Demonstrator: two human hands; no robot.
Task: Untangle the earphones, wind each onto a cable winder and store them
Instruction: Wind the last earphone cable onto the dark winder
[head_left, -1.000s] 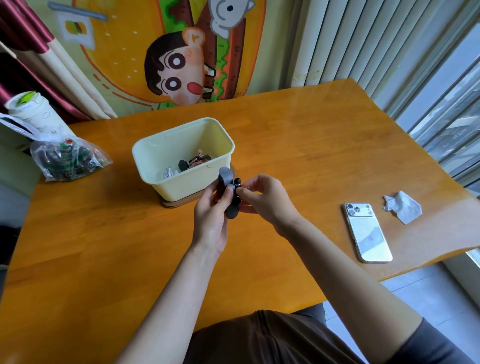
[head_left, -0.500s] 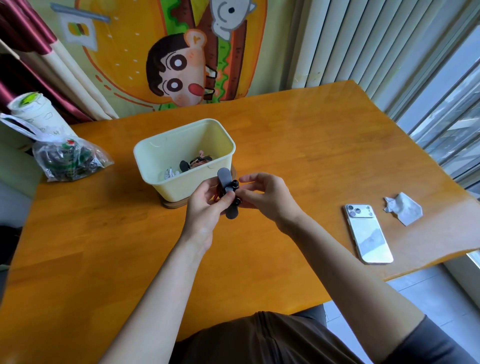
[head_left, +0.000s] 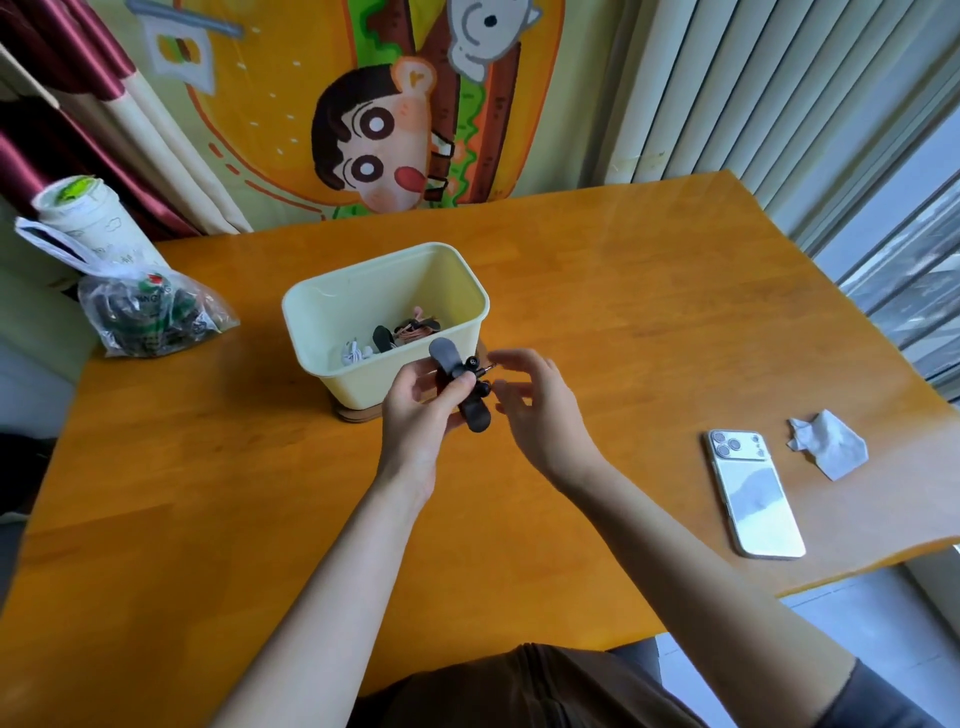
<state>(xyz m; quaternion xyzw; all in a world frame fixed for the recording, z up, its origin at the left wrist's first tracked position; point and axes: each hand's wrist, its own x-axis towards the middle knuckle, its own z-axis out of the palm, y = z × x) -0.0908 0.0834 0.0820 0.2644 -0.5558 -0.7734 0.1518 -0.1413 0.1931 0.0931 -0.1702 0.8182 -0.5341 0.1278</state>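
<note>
A black cable winder (head_left: 462, 384) with black earphones wound on it is gripped in my left hand (head_left: 423, 410), thumb across its middle, just in front of the cream storage box (head_left: 470, 301). The earbuds and the plug stick out on the winder's right side. My right hand (head_left: 535, 405) hovers just right of the winder with its fingers loosely spread, holding nothing. Inside the box lie a white earphone bundle (head_left: 354, 354), another black winder (head_left: 383, 338) and a pinkish-brown wound earphone (head_left: 418, 328).
The box stands on a round wooden base on an orange wooden table (head_left: 623, 291). A white phone (head_left: 753, 493) and a crumpled tissue (head_left: 828, 444) lie at the right. A plastic bag (head_left: 150, 317) and a white cup (head_left: 85, 218) sit at the far left.
My right hand has let go of the winder's earbud end and drawn slightly right with its fingers spread. My left hand still holds the winder, raised a little toward the box.
</note>
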